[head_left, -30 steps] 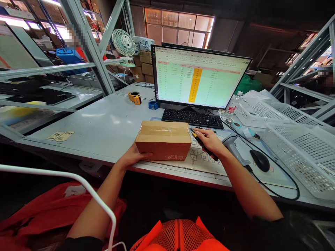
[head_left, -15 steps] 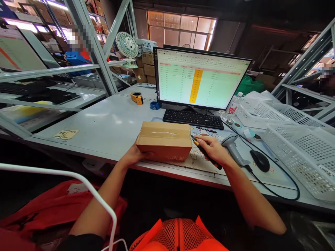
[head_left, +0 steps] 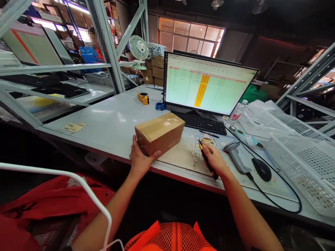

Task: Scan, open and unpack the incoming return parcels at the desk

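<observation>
A taped brown cardboard box (head_left: pixel 161 136) sits at an angle near the front edge of the desk. My left hand (head_left: pixel 140 159) grips its near left corner, thumb along the front side and fingers against the left end. In my right hand (head_left: pixel 215 161) is a black and yellow utility knife (head_left: pixel 206 161), its tip pointing up and away from me. The knife is to the right of the box, apart from it, above a patterned desk mat (head_left: pixel 188 150).
Behind the box stand a keyboard (head_left: pixel 201 122) and a monitor (head_left: pixel 188 83). A barcode scanner (head_left: pixel 235 157), a mouse (head_left: pixel 261 169) and white plastic baskets (head_left: pixel 300 167) lie to the right. Tape rolls, one in an orange dispenser (head_left: pixel 143 98) and one blue (head_left: pixel 160 106), rest farther back.
The box has turned so its left end swings toward me, and my left hand has shifted onto its near corner. My right hand with the knife has drawn away from the box.
</observation>
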Tool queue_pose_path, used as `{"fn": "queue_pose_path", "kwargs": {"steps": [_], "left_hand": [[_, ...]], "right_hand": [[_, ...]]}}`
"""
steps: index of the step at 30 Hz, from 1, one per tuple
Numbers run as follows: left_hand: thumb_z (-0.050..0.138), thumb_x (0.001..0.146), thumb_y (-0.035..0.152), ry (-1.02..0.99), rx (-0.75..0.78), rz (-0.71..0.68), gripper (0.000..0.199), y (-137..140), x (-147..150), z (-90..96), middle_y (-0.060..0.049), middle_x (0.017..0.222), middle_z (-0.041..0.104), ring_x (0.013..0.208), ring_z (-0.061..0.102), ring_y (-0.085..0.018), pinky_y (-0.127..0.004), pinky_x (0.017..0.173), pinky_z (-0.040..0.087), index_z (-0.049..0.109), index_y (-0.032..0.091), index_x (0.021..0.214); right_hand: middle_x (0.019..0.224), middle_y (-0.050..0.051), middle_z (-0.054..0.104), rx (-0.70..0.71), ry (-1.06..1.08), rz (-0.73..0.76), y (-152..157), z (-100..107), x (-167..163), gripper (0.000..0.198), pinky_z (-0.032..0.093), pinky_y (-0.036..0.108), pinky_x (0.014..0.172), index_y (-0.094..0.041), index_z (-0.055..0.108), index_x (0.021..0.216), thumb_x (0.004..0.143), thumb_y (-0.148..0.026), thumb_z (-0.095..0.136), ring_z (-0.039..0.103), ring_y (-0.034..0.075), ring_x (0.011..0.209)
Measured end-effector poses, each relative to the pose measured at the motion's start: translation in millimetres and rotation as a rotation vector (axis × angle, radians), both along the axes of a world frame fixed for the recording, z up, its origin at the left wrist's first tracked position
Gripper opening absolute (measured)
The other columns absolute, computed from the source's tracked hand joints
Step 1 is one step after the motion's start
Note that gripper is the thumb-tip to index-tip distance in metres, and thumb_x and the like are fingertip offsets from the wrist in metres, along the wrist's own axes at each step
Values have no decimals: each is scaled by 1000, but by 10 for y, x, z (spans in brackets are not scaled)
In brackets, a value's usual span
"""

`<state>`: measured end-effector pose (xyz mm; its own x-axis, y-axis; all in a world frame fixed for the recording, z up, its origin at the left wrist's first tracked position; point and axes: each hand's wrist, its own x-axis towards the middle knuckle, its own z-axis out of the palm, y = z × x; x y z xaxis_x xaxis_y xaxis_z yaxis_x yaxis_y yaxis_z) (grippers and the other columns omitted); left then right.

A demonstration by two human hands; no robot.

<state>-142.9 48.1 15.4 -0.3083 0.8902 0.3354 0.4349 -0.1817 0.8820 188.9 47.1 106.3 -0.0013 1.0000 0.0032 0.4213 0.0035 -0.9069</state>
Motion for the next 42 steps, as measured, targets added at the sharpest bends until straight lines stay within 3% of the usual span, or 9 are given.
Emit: {"fn": "queue_pose_path", "kwargs": {"steps": [2, 6, 9, 12, 14, 18, 25, 35, 42], "left_hand": [[89, 75, 68, 104, 38, 123, 143, -392, 289, -159, -27, 176, 15, 164, 16, -51, -73, 131, 15, -4, 23, 174], [75, 97, 45, 357, 319, -351, 80, -871, 471, -295, -15, 155, 57, 142, 57, -37, -55, 120, 47, 34, 36, 165], [77, 95, 40, 331, 527, -115, 56, -530, 116, -34, -13, 138, 67, 134, 62, -35, -54, 120, 47, 55, 30, 146], [90, 77, 63, 77, 528, 6, 101, 246, -360, 309, -20, 165, 42, 154, 42, -39, -59, 125, 41, 39, 25, 157], [90, 65, 80, -105, 365, -236, 124, 735, -566, 434, -21, 172, 32, 160, 35, -41, -60, 127, 38, 31, 28, 162], [86, 56, 89, -292, 27, -630, 134, 1199, -655, 406, -24, 156, 55, 149, 49, -44, -58, 124, 44, 41, 19, 160], [99, 44, 73, -309, -241, -689, 106, 1032, -556, 248, -19, 123, 77, 127, 67, -48, -61, 115, 53, 71, 14, 127], [98, 51, 73, -238, -126, -548, 95, 963, -454, 170, -17, 119, 77, 132, 63, -46, -58, 115, 54, 68, 16, 121], [100, 57, 61, -297, -22, -580, 86, 1012, -417, 139, -20, 139, 67, 142, 55, -44, -58, 121, 47, 62, 15, 119]], "right_hand": [[68, -3, 57, 0, -8, -21, 11, -113, 48, 86, 45, 26, 43, -15, 52, 160, 91, -64, 65, 54, 14, 47], [86, 2, 68, 45, -48, -56, 41, -215, 127, 82, 49, 28, 46, -17, 52, 158, 88, -56, 69, 57, 14, 49], [105, 9, 74, 127, -99, -43, 109, -164, 133, 76, 56, 31, 53, -19, 55, 156, 90, -54, 69, 65, 17, 59], [119, 11, 76, 282, -188, -8, 239, -19, 50, 68, 64, 37, 76, -22, 61, 154, 92, -46, 70, 75, 24, 87], [126, 11, 76, 329, -230, 42, 351, 105, -60, 66, 64, 42, 90, -23, 61, 156, 93, -42, 70, 75, 27, 104], [130, 11, 75, 295, -269, 107, 547, 326, -307, 64, 63, 44, 96, -23, 60, 157, 96, -35, 69, 75, 26, 108], [118, 11, 79, 246, -283, 123, 672, 478, -335, 65, 66, 41, 83, -23, 57, 160, 97, -34, 68, 74, 22, 86], [128, 8, 77, 329, -225, 181, 172, 314, -353, 65, 62, 47, 102, -25, 60, 158, 96, -43, 67, 74, 29, 114], [136, 9, 75, 425, -557, 69, 316, 461, 110, 65, 58, 47, 104, -26, 59, 159, 96, -40, 67, 74, 31, 117]]}}
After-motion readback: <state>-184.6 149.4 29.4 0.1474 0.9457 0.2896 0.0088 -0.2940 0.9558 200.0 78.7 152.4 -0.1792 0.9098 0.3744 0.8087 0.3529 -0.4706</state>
